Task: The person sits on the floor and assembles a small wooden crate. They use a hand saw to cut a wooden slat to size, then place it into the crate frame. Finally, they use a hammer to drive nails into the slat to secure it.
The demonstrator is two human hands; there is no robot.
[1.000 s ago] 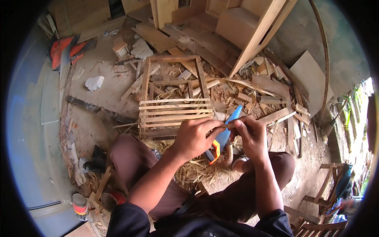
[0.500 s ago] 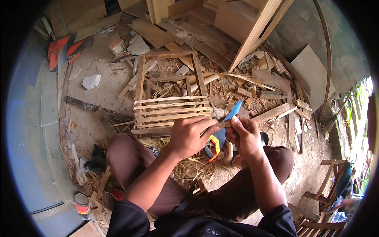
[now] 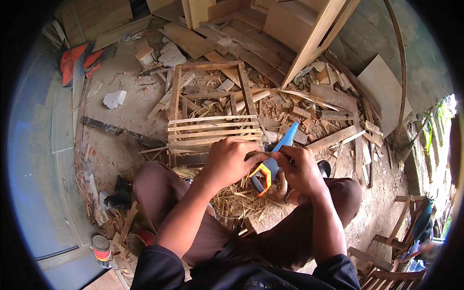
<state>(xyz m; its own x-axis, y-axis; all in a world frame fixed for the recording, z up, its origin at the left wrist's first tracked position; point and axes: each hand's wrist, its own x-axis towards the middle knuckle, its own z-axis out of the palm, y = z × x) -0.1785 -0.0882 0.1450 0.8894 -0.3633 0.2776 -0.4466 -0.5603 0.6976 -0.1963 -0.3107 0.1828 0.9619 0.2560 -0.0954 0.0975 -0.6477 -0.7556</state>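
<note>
Wood scraps, offcuts and shavings cover the dirt floor (image 3: pixel 121 116) where we sit, a slatted wooden crate (image 3: pixel 212 128) lying just ahead of our knees. Our left hand (image 3: pixel 229 162) and right hand (image 3: pixel 299 169) meet over our lap, fingers curled shut on a thin wooden strip (image 3: pixel 258 154). A blue-bladed handsaw with an orange handle (image 3: pixel 270 166) rests beneath them.

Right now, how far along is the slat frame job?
Done: the wooden frame stands assembled on the ground, with several thin slats across its near end. In hand: the left hand and right hand pinch a thin strip above a blue and orange hand saw. Left: the frame's far half is bare of slats; loose scraps lie around.
</note>
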